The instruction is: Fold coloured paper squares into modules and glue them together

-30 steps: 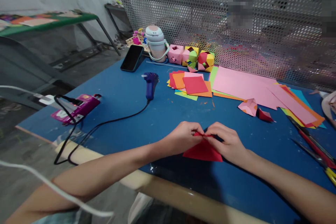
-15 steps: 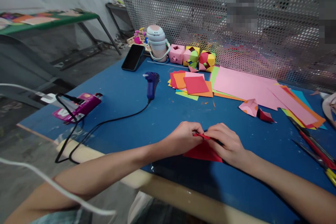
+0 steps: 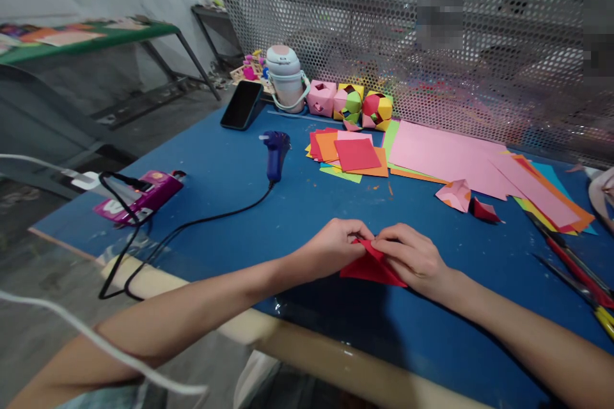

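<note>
A red paper (image 3: 371, 268), folded to a triangle-like shape, is held low over the front of the blue table. My left hand (image 3: 338, 246) pinches its upper edge from the left. From the right, my right hand (image 3: 415, 259) grips the same paper near its top, fingers close to those of the left. The fingertips hide part of the fold. Beyond the hands lie a pink folded piece (image 3: 455, 195) and a small red folded piece (image 3: 485, 209). Further back is a stack of coloured paper squares (image 3: 357, 154).
A blue glue gun (image 3: 275, 156) stands left, its black cord running to a purple power strip (image 3: 144, 198). Scissors (image 3: 575, 268) lie at right beside pink paper sheets (image 3: 446, 153). Paper cubes (image 3: 377, 110), a bottle (image 3: 286, 80) and a phone (image 3: 242, 105) line the back near a perforated metal panel (image 3: 359, 13).
The red paper's top has turned so that more of its face shows between my fingers. Both hands have shifted only slightly and keep their hold.
</note>
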`<state>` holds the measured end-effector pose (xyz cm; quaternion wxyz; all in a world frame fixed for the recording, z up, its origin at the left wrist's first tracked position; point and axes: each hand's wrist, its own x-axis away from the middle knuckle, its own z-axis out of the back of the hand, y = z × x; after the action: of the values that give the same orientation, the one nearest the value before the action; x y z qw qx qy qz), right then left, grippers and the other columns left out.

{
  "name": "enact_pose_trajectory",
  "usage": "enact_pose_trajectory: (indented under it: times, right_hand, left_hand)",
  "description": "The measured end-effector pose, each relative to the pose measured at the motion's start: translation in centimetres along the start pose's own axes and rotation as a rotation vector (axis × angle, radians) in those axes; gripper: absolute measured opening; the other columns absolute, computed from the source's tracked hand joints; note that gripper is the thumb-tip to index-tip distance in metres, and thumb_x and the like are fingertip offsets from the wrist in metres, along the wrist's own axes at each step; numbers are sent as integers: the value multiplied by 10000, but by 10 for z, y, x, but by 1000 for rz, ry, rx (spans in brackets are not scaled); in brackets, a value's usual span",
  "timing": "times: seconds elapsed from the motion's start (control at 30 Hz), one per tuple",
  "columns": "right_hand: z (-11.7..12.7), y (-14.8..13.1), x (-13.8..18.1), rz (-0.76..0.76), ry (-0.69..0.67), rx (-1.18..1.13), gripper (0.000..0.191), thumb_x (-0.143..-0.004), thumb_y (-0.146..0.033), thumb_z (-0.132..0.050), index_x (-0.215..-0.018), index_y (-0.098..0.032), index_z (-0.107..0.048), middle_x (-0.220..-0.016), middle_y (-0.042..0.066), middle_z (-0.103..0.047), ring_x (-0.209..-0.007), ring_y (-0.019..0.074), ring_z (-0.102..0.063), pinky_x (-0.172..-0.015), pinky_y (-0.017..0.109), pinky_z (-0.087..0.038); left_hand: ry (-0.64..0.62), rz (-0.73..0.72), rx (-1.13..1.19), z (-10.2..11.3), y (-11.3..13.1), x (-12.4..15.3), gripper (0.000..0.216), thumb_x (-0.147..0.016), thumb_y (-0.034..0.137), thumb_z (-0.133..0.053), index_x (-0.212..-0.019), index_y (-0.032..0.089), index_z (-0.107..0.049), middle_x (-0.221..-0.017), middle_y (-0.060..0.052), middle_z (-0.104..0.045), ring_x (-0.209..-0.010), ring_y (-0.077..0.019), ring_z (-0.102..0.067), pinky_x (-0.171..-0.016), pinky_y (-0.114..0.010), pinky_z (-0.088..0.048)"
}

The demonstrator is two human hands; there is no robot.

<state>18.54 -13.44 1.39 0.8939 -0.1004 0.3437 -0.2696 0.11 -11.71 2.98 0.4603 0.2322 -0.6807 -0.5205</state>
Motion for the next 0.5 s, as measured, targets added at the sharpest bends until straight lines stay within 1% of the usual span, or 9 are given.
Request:
enact_pose_trajectory:
  times: [0.17, 0.3, 0.4, 0.5]
  right_hand:
    - [0, 3, 2, 10, -52, 21, 248, -840, -45, -469, -1034, -157, -574, -895, 100, -591, -816, 157, -543, -673, 288, -479]
    - [2, 4, 2, 39, -104, 82, 238, -853, -65, -458, -1038, -157, -576, -881, 97, -588, -803, 160, -533, -667, 288, -472]
    - [4, 4, 1, 49, -153, 122, 229, -865, -88, -438, -1036, -149, -578, -870, 100, -588, -777, 161, -521, -655, 294, -467]
    - [6, 4, -1, 45, -185, 102, 255, -855, -77, -408, -1042, -137, -572, -881, 110, -575, -796, 172, -512, -668, 312, -469]
  left_hand:
    - [-20, -8, -32, 3, 2, 0, 165, -636, 73, -478, -731, 123, -603, -588, 47, -569, -511, -60, -465, -501, -171, -331]
    - [-53, -6, -53, 6, 5, 2, 198, -613, 80, -487, -761, 125, -610, -593, 46, -550, -536, -71, -459, -517, -181, -320]
    - [-76, -13, -52, 7, 5, 2, 173, -632, 131, -529, -784, 124, -612, -650, 23, -582, -605, -94, -501, -573, -199, -352]
    - [-77, -38, -37, 8, 5, 2, 165, -661, 193, -558, -800, 123, -613, -696, 0, -609, -660, -115, -532, -622, -217, -380]
